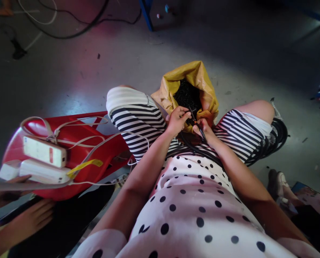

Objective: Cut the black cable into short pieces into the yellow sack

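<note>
Between my knees stands a yellow woven sack (208,89), its mouth open, with many small black pieces (185,95) inside. My left hand (177,120) is at the near left rim of the sack, thumb and fingers pinched on a thin black piece whose detail is too small to make out. Close on its right, my right hand (207,132) is closed around black-handled scissors (202,133) with a touch of orange, the tip pointing up toward the left fingers. A black cable (200,152) lies across my lap beneath both hands.
A bundle of black cables (276,139) hangs beside my right knee. To the left, a red plastic stool (82,175) carries a phone (44,151), white boxes (43,172) and white cords. Another person's hands (36,218) are close by it. Cables lie on the floor ahead.
</note>
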`<state>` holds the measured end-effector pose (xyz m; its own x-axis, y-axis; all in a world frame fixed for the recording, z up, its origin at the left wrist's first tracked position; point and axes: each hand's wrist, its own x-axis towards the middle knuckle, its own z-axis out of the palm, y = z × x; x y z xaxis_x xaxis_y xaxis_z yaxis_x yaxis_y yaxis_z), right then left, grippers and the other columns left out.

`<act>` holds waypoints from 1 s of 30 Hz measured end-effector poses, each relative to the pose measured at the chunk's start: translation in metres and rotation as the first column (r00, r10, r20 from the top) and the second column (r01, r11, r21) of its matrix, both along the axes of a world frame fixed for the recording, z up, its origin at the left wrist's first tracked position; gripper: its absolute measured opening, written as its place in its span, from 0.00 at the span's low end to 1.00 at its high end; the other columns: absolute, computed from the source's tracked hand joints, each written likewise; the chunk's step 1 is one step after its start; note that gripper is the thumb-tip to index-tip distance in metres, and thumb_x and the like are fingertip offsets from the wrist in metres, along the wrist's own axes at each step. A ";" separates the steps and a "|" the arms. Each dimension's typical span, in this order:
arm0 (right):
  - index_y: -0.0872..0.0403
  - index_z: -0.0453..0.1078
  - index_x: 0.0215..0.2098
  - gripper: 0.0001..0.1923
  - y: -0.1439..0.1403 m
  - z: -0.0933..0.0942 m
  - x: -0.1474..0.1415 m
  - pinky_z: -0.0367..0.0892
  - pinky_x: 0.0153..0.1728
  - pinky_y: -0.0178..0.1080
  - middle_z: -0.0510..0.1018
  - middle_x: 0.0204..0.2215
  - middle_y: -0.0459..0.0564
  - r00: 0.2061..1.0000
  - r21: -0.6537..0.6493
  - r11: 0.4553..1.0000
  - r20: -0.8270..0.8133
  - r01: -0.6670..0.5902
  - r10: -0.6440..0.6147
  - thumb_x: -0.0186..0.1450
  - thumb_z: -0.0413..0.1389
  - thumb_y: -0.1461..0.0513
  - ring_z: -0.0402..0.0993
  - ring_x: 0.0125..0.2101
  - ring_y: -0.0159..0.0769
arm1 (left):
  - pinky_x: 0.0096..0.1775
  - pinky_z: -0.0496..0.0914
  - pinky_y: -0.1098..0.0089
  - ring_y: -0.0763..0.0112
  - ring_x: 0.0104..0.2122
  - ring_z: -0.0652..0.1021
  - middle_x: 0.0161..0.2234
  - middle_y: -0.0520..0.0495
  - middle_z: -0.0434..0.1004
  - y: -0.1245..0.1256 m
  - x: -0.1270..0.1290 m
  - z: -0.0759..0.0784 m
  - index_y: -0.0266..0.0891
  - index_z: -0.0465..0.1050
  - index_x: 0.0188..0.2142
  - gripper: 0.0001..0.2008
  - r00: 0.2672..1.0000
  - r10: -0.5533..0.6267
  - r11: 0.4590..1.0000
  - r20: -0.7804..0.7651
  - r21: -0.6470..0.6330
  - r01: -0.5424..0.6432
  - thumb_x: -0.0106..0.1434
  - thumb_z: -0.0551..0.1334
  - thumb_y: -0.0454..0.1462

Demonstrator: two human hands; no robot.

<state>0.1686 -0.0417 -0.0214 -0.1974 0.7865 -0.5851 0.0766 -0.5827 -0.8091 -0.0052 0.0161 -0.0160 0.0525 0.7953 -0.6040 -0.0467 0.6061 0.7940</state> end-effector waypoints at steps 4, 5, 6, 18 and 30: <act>0.45 0.56 0.43 0.43 0.001 0.002 0.000 0.61 0.26 0.38 0.67 0.30 0.38 1.000 0.000 1.000 0.015 -0.006 0.006 0.56 0.70 0.27 0.64 0.25 0.32 | 0.18 0.55 0.75 0.84 0.13 0.62 0.32 0.55 0.83 0.000 0.000 -0.001 0.40 0.71 0.45 0.09 1.000 -0.013 1.000 0.001 -0.013 0.013 0.72 0.70 0.35; 0.45 0.56 0.43 0.43 0.000 0.002 0.000 0.61 0.25 0.38 0.67 0.29 0.38 1.000 -0.001 1.000 0.021 -0.008 0.008 0.57 0.70 0.27 0.64 0.25 0.32 | 0.18 0.56 0.75 0.84 0.13 0.63 0.32 0.55 0.83 0.000 0.000 -0.001 0.40 0.71 0.45 0.09 1.000 -0.019 1.000 0.002 -0.017 0.019 0.72 0.71 0.35; 0.45 0.56 0.43 0.43 0.000 0.001 -0.001 0.61 0.25 0.38 0.67 0.28 0.38 1.000 -0.005 1.000 0.026 -0.009 0.010 0.57 0.70 0.26 0.64 0.24 0.31 | 0.18 0.56 0.75 0.84 0.13 0.63 0.32 0.55 0.83 0.001 0.000 -0.001 0.40 0.72 0.45 0.08 1.000 -0.028 0.999 0.004 -0.022 0.029 0.71 0.70 0.35; 0.44 0.54 0.40 0.42 -0.006 -0.011 -0.003 0.64 0.12 0.38 0.65 0.20 0.35 0.995 -0.049 0.999 0.102 0.000 0.005 0.57 0.71 0.28 0.63 0.14 0.32 | 0.18 0.56 0.75 0.84 0.12 0.64 0.29 0.56 0.82 0.001 0.003 -0.008 0.39 0.71 0.41 0.07 0.999 -0.044 0.993 -0.015 -0.109 0.042 0.73 0.69 0.33; 0.46 0.57 0.39 0.37 -0.003 -0.024 -0.001 0.59 0.15 0.34 0.69 0.22 0.38 0.959 -0.018 0.995 0.265 -0.103 0.104 0.62 0.72 0.32 0.66 0.17 0.30 | 0.19 0.56 0.73 0.82 0.13 0.63 0.27 0.56 0.79 0.002 0.007 -0.021 0.38 0.71 0.40 0.06 0.996 -0.059 0.981 -0.061 -0.190 0.047 0.76 0.65 0.31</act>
